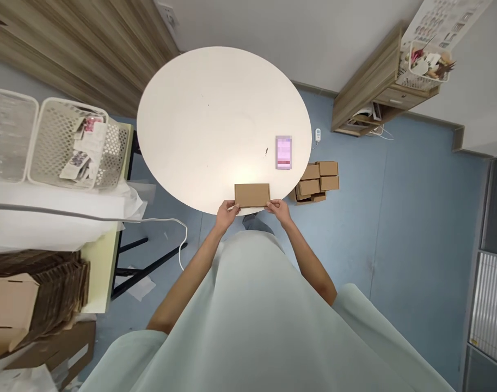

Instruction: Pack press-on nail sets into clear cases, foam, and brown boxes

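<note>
A flat brown cardboard box, its lid closed, lies at the near edge of the round white table. My left hand grips the box's near left corner, thumb toward the front edge. At the near right corner, my right hand pinches the box between thumb and fingers. The undersides of both hands are hidden. To the right on the tabletop lies a phone with a lit, blurred screen.
Several brown boxes are stacked on the floor right of the table. At left, a side table bears white baskets and a pile of flattened cardboard. A white cable hangs off it. A wooden cabinet stands back right.
</note>
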`<state>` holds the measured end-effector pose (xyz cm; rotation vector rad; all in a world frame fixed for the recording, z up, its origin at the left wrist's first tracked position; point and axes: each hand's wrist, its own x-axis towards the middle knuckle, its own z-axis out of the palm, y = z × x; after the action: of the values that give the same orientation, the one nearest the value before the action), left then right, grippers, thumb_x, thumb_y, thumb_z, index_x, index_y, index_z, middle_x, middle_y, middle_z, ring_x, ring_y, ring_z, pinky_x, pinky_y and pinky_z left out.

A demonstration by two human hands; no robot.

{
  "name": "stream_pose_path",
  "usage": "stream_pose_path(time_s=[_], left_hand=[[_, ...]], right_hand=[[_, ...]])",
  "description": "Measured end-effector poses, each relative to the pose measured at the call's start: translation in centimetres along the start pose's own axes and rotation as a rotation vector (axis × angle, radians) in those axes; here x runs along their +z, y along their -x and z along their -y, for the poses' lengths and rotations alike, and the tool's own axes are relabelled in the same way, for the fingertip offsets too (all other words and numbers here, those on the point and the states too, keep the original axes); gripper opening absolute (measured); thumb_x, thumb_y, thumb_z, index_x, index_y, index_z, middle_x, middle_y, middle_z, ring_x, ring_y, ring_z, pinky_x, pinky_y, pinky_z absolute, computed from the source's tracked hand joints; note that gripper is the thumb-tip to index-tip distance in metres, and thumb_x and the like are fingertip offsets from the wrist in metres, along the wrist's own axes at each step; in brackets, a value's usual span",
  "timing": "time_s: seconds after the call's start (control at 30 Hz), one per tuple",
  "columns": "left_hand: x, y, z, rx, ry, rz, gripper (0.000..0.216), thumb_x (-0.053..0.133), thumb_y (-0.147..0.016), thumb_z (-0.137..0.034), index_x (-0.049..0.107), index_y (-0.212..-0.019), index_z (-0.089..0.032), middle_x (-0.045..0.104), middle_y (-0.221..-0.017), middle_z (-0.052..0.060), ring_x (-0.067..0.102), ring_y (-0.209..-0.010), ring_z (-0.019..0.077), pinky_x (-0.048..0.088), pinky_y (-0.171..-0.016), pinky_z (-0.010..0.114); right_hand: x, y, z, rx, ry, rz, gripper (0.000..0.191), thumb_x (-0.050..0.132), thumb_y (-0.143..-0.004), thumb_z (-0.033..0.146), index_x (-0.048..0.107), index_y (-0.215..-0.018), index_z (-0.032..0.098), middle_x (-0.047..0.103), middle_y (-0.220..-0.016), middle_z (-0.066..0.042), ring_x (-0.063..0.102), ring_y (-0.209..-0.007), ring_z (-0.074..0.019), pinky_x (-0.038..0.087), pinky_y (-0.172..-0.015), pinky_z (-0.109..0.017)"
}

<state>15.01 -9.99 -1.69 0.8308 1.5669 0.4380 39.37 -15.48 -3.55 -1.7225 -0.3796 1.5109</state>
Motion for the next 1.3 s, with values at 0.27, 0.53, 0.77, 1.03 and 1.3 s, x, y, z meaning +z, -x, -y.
stream_pose_path(time_s=[0.27,0.53,0.77,1.03,1.3], left_hand=[[3.4,5.1,3.5,0.084,0.133,0.054,0.035,0.085,-0.092,-0.036,0.060,-0.108,-0.018,0.076,-0.126,0.016,0.080,-0.102,0.0244,0.065,-0.102,0.049],[10.4,9.1,6.1,0.158,0.079,0.206,0.029,0.078,-0.093,-0.033,0.060,-0.110,-0.018,0.075,-0.127,0.015,0.079,-0.096,0.0222,0.064,-0.099,0.045],[13.9,11.8,6.1,0.227,0.050,0.266,0.024,0.072,-0.095,-0.039,0.063,-0.106,-0.020,0.077,-0.119,0.011,0.078,-0.093,0.0227,0.063,-0.095,0.043],[18.7,12.6,5.3,0.249,0.005,0.349,0.025,0.069,-0.096,-0.041,0.063,-0.110,-0.021,0.078,-0.124,0.012,0.077,-0.099,0.0227,0.061,-0.097,0.041],[24.6,12.5,4.0,0.335,-0.163,0.433,0.023,0.068,-0.094,-0.038,0.065,-0.108,-0.020,0.078,-0.126,0.015,0.077,-0.104,0.0259,0.057,-0.104,0.045]], right_hand=[[-5.0,4.7,-1.0,-0.088,-0.013,-0.029,0.047,0.101,-0.071,0.047,0.070,-0.096,0.021,0.083,-0.094,-0.004,0.083,-0.088,-0.0212,0.068,-0.093,-0.039],[-12.5,13.1,-4.5,-0.119,-0.077,-0.211,0.046,0.101,-0.074,0.042,0.070,-0.098,0.020,0.083,-0.098,-0.007,0.084,-0.094,-0.0226,0.068,-0.098,-0.039],[-16.3,17.3,-5.3,-0.102,-0.113,-0.297,0.044,0.101,-0.074,0.041,0.071,-0.097,0.020,0.084,-0.102,-0.007,0.085,-0.095,-0.0217,0.067,-0.090,-0.033],[-20.0,19.8,-5.5,-0.147,-0.148,-0.409,0.041,0.096,-0.078,0.043,0.071,-0.101,0.021,0.084,-0.103,-0.007,0.084,-0.097,-0.0204,0.065,-0.088,-0.030],[-25.0,20.8,-6.3,-0.118,-0.187,-0.512,0.042,0.094,-0.080,0.047,0.070,-0.104,0.021,0.083,-0.109,-0.007,0.084,-0.099,-0.0224,0.063,-0.086,-0.030]])
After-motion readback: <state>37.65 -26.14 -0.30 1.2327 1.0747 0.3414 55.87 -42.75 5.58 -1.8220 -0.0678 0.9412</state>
